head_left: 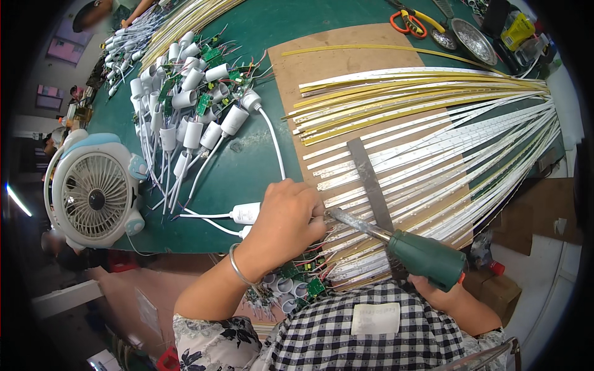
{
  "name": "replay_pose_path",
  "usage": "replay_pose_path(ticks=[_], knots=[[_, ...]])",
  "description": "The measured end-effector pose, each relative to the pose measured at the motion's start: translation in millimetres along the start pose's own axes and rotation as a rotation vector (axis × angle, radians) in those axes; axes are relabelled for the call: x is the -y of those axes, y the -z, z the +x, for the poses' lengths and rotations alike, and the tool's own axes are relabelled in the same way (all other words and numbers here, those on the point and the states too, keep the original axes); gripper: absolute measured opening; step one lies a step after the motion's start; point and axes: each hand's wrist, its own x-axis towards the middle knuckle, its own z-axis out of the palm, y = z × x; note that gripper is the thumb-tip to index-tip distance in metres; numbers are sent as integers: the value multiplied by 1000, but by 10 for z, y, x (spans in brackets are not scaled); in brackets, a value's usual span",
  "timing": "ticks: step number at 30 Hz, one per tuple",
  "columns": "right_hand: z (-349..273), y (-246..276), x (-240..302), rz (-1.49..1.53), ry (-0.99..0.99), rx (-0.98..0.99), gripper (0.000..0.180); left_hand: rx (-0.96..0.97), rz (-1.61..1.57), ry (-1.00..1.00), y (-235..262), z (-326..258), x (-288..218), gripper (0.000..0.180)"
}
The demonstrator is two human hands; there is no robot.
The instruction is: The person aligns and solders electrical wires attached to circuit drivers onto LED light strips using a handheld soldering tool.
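Observation:
My right hand (438, 294) grips the green handle of a soldering iron (427, 256). The iron's metal tip points left, close to the fingertips of my left hand (289, 219). Those fingers are closed in a pinch at the left ends of white LED strips (408, 167); what is between them is too small to make out. A flat dark metal bar (369, 185) lies across the strips. Just below my left hand, green circuit boards (315, 286) with thin wires sit at the strip ends.
White cylindrical caps with cables (192, 80) pile up at the left, beside a white and blue fan (96, 198). Cardboard (288, 68) lies under the strips. Orange-handled scissors (407, 25) and a metal dish (473, 42) are far right. Another person's arm (137, 12) shows far left.

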Motion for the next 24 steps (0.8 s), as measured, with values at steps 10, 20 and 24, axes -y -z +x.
replay_pose_path(ticks=[10,20,24], knots=[[-93,36,-142,66,83,5,25,-10,15,-8,-4,-4,-3,11],[-156,55,-205,47,135,-14,30,-15,32,-4,-19,-12,-4,12],[-138,75,-203,123,148,-34,34,-14,33,-4,-13,-3,-5,12]])
